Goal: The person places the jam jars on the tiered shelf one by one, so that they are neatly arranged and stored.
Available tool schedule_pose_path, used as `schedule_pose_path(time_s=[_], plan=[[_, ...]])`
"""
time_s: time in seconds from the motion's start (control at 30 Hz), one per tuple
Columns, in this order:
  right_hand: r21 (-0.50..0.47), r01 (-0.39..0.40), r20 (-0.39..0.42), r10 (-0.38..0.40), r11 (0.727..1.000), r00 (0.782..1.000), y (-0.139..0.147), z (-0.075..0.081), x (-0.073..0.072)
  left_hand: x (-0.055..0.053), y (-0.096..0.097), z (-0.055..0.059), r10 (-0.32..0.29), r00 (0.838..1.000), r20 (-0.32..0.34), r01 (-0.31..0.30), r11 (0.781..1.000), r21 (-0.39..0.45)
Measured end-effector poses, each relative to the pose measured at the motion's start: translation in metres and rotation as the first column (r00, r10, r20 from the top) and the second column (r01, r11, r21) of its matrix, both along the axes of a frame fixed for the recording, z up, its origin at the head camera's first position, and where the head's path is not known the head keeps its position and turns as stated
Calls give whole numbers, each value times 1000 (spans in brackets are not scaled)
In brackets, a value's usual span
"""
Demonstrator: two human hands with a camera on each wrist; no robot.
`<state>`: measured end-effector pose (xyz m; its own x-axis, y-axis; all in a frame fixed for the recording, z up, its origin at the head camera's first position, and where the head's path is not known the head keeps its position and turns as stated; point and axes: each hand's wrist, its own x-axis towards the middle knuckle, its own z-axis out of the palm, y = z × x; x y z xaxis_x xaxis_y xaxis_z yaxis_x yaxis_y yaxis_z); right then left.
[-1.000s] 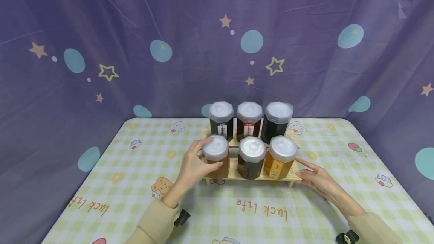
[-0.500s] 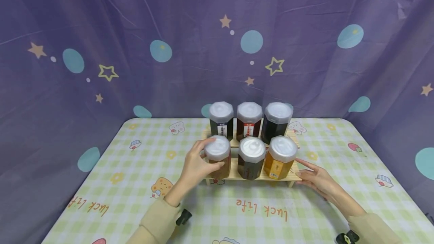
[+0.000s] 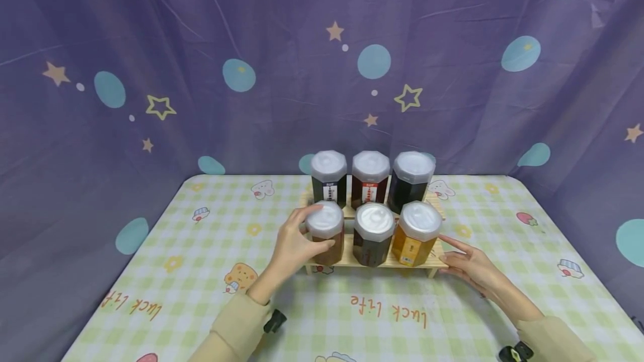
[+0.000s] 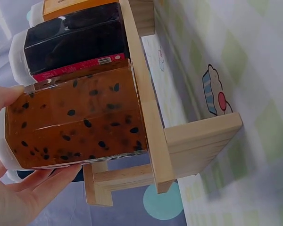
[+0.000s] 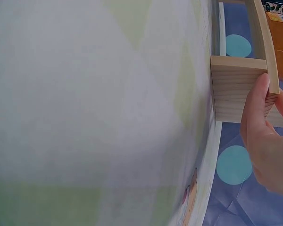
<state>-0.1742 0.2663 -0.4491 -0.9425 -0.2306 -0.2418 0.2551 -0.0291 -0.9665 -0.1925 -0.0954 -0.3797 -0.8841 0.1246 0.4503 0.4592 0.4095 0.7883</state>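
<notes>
My left hand grips an octagonal, white-lidded jar of amber-brown jam with black seeds, fingers and thumb on opposite sides. This jar stands upright at the left end of the lower step of a wooden two-tier rack. To its right on that step are a dark jar and a golden-orange jar. At the rack's right end, my right hand pinches the edge of the lower board, thumb and fingers on opposite faces.
Three dark jars with white lids line the upper step: a left one, a middle one and a right one. Under the rack lies a green-checked tablecloth. A purple curtain hangs behind the table.
My left hand has shifted the seeded jam jar slightly to the right along the lower step, toward the middle jar. The right hand and the rack have stayed in place.
</notes>
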Motion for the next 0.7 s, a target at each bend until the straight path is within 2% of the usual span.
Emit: schedule_pose_path(time_s=[0.27, 0.47, 0.7], plan=[[35, 8, -3, -8, 999, 1000, 0, 2, 0, -1, 3, 0, -18, 999, 42, 18, 1000, 1], [6, -3, -16, 3, 1000, 1000, 0, 1, 0, 0, 1, 0, -40, 997, 73, 40, 999, 2], [-27, -15, -34, 14, 1000, 999, 0, -2, 0, 1, -1, -2, -61, 997, 45, 63, 997, -34]])
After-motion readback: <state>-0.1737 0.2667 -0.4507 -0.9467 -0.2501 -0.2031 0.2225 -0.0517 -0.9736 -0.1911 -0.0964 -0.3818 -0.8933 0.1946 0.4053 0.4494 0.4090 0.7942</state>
